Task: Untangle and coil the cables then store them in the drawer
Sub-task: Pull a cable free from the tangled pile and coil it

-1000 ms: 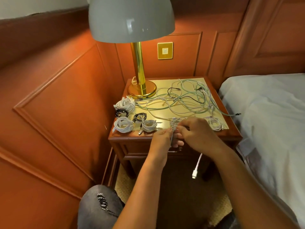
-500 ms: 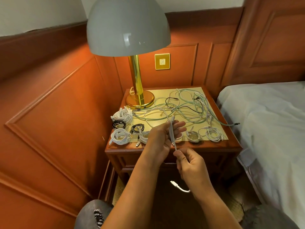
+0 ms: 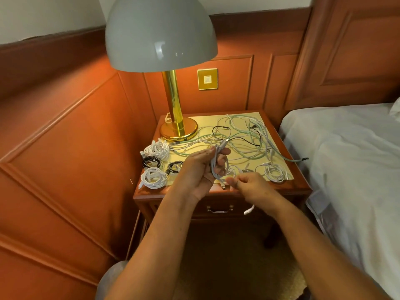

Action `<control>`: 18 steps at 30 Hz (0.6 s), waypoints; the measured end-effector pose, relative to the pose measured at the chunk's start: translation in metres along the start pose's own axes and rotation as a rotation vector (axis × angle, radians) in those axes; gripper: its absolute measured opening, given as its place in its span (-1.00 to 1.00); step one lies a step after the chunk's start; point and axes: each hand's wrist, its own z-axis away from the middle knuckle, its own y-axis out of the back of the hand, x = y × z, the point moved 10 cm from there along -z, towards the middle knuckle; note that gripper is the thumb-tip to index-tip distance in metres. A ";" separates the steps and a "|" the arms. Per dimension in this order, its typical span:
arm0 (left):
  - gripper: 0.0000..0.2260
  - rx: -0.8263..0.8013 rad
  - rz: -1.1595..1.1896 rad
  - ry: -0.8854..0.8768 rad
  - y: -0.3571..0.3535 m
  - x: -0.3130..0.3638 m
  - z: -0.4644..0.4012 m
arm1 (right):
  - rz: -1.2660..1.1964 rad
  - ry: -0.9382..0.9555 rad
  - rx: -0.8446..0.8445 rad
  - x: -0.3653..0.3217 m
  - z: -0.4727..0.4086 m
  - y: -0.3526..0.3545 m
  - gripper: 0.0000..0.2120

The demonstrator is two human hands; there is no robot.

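Note:
My left hand (image 3: 200, 169) holds a grey-white cable (image 3: 215, 164) in several loops above the front of the nightstand (image 3: 216, 191). My right hand (image 3: 251, 186) pinches the same cable just below those loops, and its white plug end (image 3: 249, 210) dangles under the hand. A loose tangle of pale green, white and black cables (image 3: 244, 137) lies across the back of the tabletop. Several finished coils (image 3: 154, 177) sit along the left and front of the top. The drawer (image 3: 218, 210) with its metal handle is closed.
A brass lamp (image 3: 176, 126) with a grey shade stands at the back left of the nightstand. A bed (image 3: 346, 159) with a white sheet lies close on the right. Wood panelling walls in the left side. My knee (image 3: 112, 282) shows at the bottom.
Both hands lifted the cable off the tabletop. My left hand now holds more loops, and my right hand came up to them, shortening the dangling end.

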 end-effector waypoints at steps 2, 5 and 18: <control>-0.72 -0.033 -0.064 0.008 -0.001 -0.002 0.003 | -0.002 0.036 -0.128 -0.013 -0.013 0.009 -0.84; -0.72 -0.085 -0.142 0.021 -0.008 -0.007 0.005 | 0.222 0.079 -0.137 -0.038 -0.032 0.031 -0.91; -0.77 0.089 -0.423 0.036 0.009 -0.030 -0.016 | 0.648 0.288 0.166 -0.114 -0.008 0.043 -0.79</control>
